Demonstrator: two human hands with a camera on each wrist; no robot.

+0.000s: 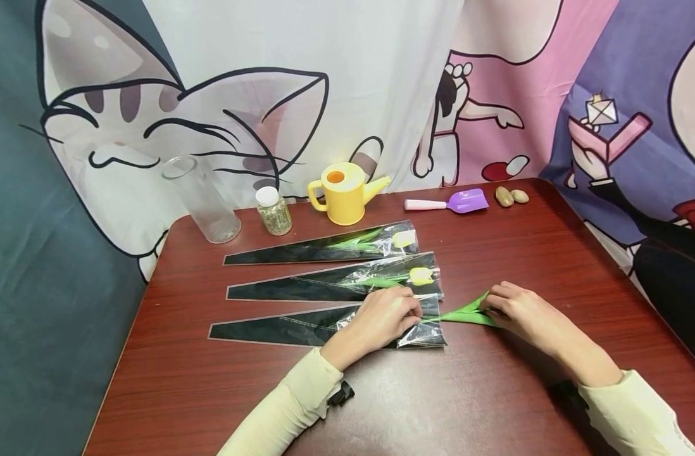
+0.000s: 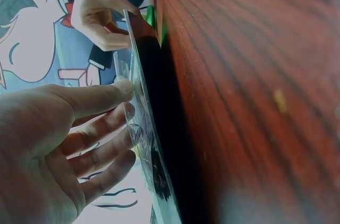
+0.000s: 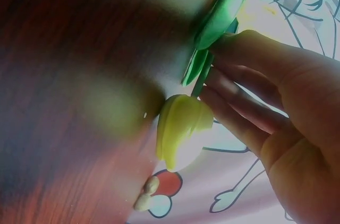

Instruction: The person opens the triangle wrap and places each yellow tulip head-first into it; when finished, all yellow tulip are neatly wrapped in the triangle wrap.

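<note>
Three tapered flower sleeves, black behind and clear in front, lie in a row on the table. At the wide mouth of the nearest sleeve point(image 1: 302, 328), my left hand point(image 1: 384, 316) pinches the clear film point(image 2: 139, 123) between thumb and fingers. To its right, my right hand point(image 1: 524, 313) grips an artificial tulip by its stem and green leaves point(image 1: 464, 315). The tulip's yellow bloom point(image 3: 183, 128) points right, hidden behind the hand in the head view. Its stem end reaches into the sleeve's mouth. The middle sleeve point(image 1: 285, 288) and far sleeve point(image 1: 279, 252) each contain a yellow tulip.
Along the table's back edge stand a clear glass vase point(image 1: 207, 202), a white-capped jar point(image 1: 275, 212) and a yellow watering can point(image 1: 345, 196). Further right lie a purple toy shovel point(image 1: 467, 201) and two stones point(image 1: 504, 196). A printed curtain point(image 1: 381, 95) hangs behind.
</note>
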